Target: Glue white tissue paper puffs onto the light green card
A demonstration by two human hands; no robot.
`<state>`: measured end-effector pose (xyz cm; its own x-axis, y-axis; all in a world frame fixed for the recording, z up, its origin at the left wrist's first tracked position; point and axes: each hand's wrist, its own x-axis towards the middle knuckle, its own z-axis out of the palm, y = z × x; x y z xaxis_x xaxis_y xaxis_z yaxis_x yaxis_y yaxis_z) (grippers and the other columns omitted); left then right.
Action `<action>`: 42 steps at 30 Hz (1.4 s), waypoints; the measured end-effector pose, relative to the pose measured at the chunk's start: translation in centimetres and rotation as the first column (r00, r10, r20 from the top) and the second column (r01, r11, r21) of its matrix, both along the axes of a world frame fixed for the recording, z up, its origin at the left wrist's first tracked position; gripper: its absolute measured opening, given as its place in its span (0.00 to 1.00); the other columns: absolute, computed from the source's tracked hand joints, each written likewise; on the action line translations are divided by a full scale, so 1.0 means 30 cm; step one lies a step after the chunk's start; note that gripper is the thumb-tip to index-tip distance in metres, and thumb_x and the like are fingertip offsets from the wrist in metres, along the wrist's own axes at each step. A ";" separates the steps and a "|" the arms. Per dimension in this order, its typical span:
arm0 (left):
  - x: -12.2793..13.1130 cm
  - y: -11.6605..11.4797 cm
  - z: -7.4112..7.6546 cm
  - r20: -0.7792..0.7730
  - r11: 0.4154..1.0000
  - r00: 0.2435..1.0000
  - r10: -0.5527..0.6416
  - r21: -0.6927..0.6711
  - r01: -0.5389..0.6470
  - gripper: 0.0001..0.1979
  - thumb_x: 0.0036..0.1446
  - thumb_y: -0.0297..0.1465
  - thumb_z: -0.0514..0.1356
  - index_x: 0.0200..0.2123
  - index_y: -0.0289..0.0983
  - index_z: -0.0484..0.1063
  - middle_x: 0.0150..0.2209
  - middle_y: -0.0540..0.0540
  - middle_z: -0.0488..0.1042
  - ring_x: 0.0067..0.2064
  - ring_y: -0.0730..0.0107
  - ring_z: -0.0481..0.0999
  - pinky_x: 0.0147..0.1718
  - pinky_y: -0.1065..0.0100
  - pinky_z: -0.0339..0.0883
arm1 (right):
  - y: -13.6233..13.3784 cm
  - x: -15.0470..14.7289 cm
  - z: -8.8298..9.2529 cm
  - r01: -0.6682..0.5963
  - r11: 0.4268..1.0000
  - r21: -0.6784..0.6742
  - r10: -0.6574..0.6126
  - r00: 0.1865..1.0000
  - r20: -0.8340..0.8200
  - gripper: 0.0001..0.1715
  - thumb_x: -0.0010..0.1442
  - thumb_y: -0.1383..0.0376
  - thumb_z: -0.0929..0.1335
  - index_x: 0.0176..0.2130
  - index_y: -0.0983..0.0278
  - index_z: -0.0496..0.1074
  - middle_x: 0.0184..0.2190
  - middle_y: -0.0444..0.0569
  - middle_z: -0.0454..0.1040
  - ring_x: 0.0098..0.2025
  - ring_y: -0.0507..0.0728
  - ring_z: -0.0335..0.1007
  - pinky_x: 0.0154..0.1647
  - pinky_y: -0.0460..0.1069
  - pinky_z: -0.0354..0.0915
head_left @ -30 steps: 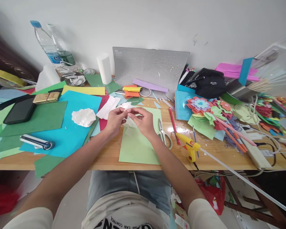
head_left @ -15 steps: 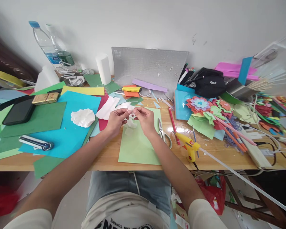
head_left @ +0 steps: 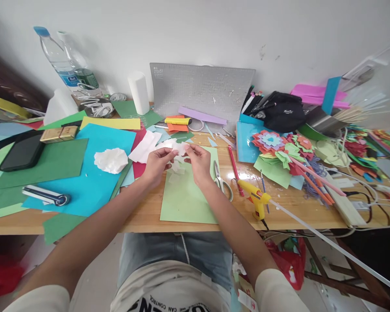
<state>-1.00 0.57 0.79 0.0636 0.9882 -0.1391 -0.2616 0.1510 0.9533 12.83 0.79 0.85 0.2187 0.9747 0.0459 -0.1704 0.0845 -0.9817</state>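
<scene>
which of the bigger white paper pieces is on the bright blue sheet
The ruffled white bundle, left of the left hand. It lies on the bright blue sheet; the flatter white piece overlaps dark red paper, and another touches the right hand.

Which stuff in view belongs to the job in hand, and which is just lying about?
Likely the job:
- white piece, between left hand and right hand
- white crumpled wad, similar-looking
- green sheet, just below the hands

Probably lying about:
- bottles
- pouch
- gold box
</scene>
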 end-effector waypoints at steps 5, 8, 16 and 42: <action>-0.001 -0.004 0.015 0.084 0.998 0.996 0.030 -0.059 -0.025 0.19 0.40 0.41 0.75 0.30 0.36 0.76 0.25 0.52 0.68 0.26 0.80 0.64 0.23 0.76 0.57 | 0.006 0.009 0.004 0.060 0.996 -0.062 -0.066 0.993 -0.097 0.18 0.51 0.50 0.73 0.33 0.62 0.75 0.29 0.44 0.73 0.28 0.50 0.69 0.29 0.45 0.66; -0.010 0.009 0.021 0.136 0.996 0.988 0.077 -0.065 -0.069 0.19 0.38 0.39 0.76 0.29 0.35 0.76 0.28 0.51 0.69 0.27 0.81 0.64 0.22 0.77 0.56 | 0.026 0.030 -0.019 0.097 0.995 -0.032 -0.097 0.995 0.008 0.20 0.54 0.49 0.71 0.33 0.62 0.75 0.29 0.44 0.74 0.27 0.50 0.67 0.28 0.45 0.63; -0.036 0.040 0.030 0.152 0.982 0.970 0.190 -0.015 -0.190 0.18 0.38 0.39 0.75 0.27 0.35 0.76 0.26 0.51 0.69 0.26 0.81 0.65 0.20 0.78 0.55 | 0.072 0.068 -0.076 -0.005 0.993 0.118 -0.084 0.671 0.737 0.13 0.59 0.57 0.69 0.35 0.63 0.79 0.32 0.50 0.77 0.32 0.56 0.70 0.42 0.52 0.65; -0.008 0.008 0.009 0.038 0.998 0.999 0.019 0.062 -0.021 0.21 0.39 0.43 0.75 0.24 0.36 0.71 0.22 0.53 0.65 0.24 0.79 0.62 0.21 0.74 0.54 | -0.017 0.012 0.026 -0.287 0.948 0.136 0.256 0.944 0.211 0.17 0.53 0.52 0.74 0.40 0.59 0.80 0.41 0.48 0.80 0.40 0.56 0.75 0.38 0.50 0.72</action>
